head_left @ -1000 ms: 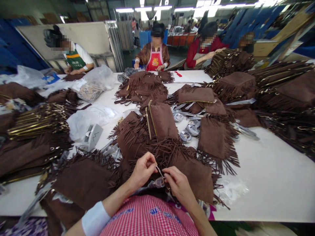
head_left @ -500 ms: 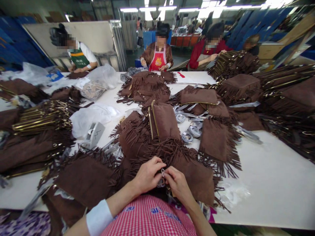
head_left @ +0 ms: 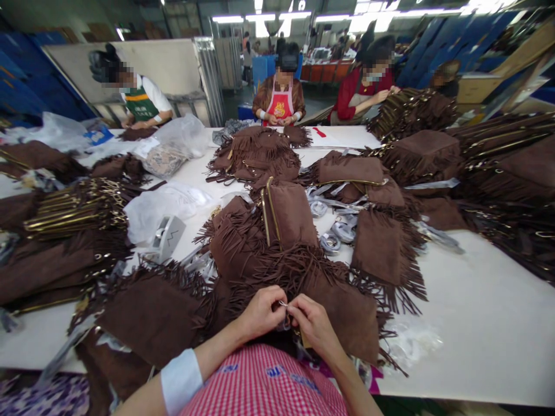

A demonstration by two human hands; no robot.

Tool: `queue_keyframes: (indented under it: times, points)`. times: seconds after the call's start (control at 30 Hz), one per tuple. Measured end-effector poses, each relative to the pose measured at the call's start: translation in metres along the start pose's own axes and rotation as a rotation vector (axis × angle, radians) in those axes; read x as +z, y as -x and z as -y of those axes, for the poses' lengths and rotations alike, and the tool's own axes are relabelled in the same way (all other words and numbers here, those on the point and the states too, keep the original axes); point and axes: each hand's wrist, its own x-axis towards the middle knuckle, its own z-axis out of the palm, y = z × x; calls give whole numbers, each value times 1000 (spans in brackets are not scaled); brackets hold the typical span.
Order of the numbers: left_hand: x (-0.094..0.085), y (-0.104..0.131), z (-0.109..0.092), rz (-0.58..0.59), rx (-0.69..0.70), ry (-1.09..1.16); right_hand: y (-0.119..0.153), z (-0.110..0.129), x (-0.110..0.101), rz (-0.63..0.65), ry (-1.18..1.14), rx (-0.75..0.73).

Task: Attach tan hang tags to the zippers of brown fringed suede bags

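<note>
Just above the checked apron, my left hand [head_left: 263, 312] and my right hand [head_left: 310, 319] meet, fingers pinched together. Between their fingertips is a small pale, shiny loop [head_left: 283, 304], which both hands hold; its exact nature is too small to tell. Plastic wrapping and a bit of metal show just below the fingers. Brown fringed suede bags surround the hands: one [head_left: 347, 312] lies to the right, another [head_left: 151, 315] to the left, and one with a gold zipper [head_left: 291, 215] lies beyond.
A grey-white dispenser [head_left: 166, 238] stands left of centre near clear plastic bags [head_left: 162, 208]. Heaps of brown bags [head_left: 515, 167] fill the right side of the white table [head_left: 489, 323]. Three people work across the table, with another partly visible at the right.
My left hand's fingers have lowered and closed further around the pale loop, which has tilted leftward. Across the table, the middle person's hands have come together.
</note>
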Motion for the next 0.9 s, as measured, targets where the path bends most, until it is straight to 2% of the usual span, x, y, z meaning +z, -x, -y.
queue_keyframes:
  times: [0.17, 0.5, 0.57, 0.63, 0.73, 0.9]
  points:
    - [-1, 1, -2, 20, -85, 72, 0, -1, 0, -4, -7, 5]
    - [-3, 1, 1, 26, -78, 41, 0, 4, 2, -38, 27, 8]
    - [-4, 1, 4, 55, -126, 166, 0, 4, 3, -59, 3, 25]
    - [-4, 1, 6, 96, -231, 390, 0, 5, 3, -33, -71, 64]
    - [-2, 2, 8, 129, -386, 717, 2, 7, -4, 108, -280, 154]
    - [0, 3, 7, 122, -472, 1097, 7, 15, -31, 295, -525, 238]
